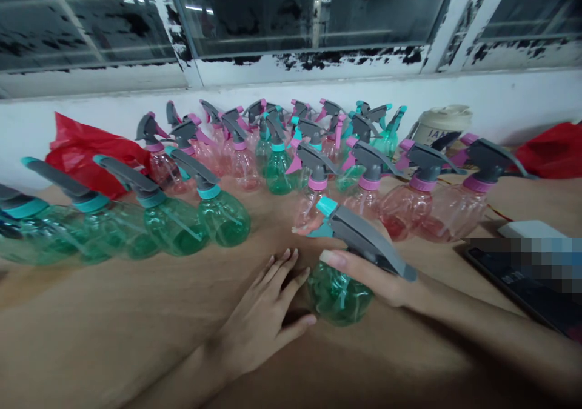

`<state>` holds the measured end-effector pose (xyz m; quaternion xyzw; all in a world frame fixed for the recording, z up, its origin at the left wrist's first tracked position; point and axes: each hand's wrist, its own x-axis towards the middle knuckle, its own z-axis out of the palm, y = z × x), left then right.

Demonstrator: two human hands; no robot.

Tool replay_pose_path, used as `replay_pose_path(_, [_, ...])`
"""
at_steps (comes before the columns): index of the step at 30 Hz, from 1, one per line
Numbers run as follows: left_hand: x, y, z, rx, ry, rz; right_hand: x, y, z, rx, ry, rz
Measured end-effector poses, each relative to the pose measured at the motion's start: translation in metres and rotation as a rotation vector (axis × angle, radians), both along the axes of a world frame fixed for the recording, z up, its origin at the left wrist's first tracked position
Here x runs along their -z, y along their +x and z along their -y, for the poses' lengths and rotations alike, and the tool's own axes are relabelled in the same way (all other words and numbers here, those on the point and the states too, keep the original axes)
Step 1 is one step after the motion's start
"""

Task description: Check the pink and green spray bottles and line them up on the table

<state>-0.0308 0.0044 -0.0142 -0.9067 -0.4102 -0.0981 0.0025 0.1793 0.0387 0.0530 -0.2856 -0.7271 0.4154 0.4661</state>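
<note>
A green spray bottle (335, 294) with a grey trigger head and teal nozzle stands on the wooden table (113, 324) in front of me. My right hand (364, 263) is wrapped around its neck, thumb along the front, one finger reaching to the trigger. My left hand (268, 315) lies flat on the table just left of the bottle, fingers stretched out, thumb close to the bottle's base.
Several green spray bottles (222, 215) line the left side, and several pink ones (409, 206) the right and back. Red plastic bags (86, 151) lie at both ends by the wall. A beige lidded tub (443, 124) stands far right, a dark tablet (531, 288) near right.
</note>
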Motion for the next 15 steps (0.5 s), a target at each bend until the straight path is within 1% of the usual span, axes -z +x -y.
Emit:
replay_pose_path(3, [-0.0013,0.0001,-0.0003,0.005,-0.002,0.007,-0.0010,-0.0017,-0.0013,-0.011,0.024,0.022])
replay_pose_path(7, [-0.0004,0.0002,-0.0002,0.009,-0.007,0.006,-0.0008,-0.0063,-0.0025,0.099,0.095,0.044])
replay_pose_path(9, [0.0006,0.0001,0.0000,0.012,-0.003,0.011,-0.0004,-0.0070,-0.0030,0.131,0.120,0.064])
replay_pose_path(12, [0.0018,-0.0004,-0.0001,0.004,0.000,-0.001,-0.0002,-0.0061,-0.0043,0.102,0.111,0.063])
replay_pose_path(15, [0.0026,-0.0008,-0.0006,-0.001,0.009,-0.008,0.0002,-0.0052,-0.0060,0.074,0.061,-0.002])
